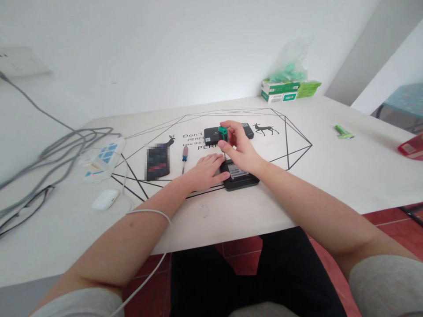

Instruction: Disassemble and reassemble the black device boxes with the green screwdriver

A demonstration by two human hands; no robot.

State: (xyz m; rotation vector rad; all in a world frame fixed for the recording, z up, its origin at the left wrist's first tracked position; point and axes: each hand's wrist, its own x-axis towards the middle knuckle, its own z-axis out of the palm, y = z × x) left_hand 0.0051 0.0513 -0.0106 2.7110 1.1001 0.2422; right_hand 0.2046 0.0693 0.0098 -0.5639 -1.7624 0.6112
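My right hand [240, 147] is closed around the green and black handle of a screwdriver [223, 131], whose shaft points down at the upper left corner of a black rectangular device [241, 181]. A pale label shows in the middle of that device. My left hand [209, 171] lies against its left edge, fingers stretched and thumb on the rim. Behind my right hand sits a black flat case [211, 135], partly hidden by my fingers. To the left of my left hand a second screwdriver [185, 154] with a red and blue handle rests on the table.
A blurred-out dark object [157, 162], a white earphone case [105, 199] and a power strip [105, 158] with grey cables are on the left. Green and white boxes [280, 91] stand at the back right. A white cable crosses my left forearm.
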